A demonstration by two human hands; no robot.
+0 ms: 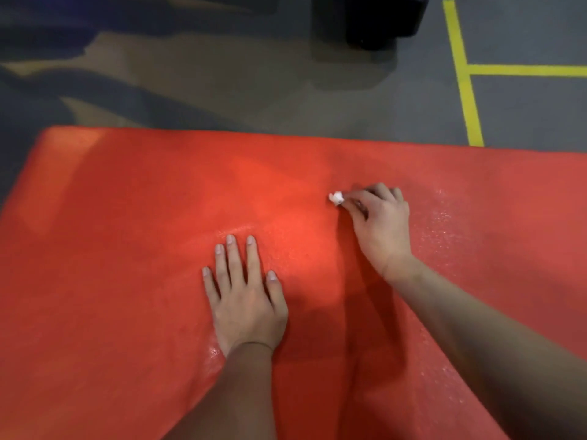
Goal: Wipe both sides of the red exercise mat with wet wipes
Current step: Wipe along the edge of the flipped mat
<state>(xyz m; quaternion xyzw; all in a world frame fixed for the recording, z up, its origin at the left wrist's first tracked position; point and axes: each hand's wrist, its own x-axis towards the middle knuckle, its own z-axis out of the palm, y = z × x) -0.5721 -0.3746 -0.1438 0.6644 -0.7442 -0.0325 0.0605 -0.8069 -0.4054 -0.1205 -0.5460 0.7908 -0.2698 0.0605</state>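
The red exercise mat (pixel 133 242) lies flat on the floor and fills most of the view. My left hand (pixel 246 296) rests palm down on the mat near its middle, fingers straight and spread. My right hand (pixel 379 223) is farther up and to the right, fingers curled, pinching a small balled white wet wipe (pixel 336 197) against the mat surface. Only a small bit of the wipe sticks out past the fingertips. Wet shiny patches show on the mat to the right of my right hand and near my left wrist.
Grey floor lies beyond the mat's far edge. Yellow tape lines (pixel 463 77) mark the floor at the upper right. A black object (pixel 378 20) stands on the floor at the top, right of centre. Dark shadows cross the floor at the upper left.
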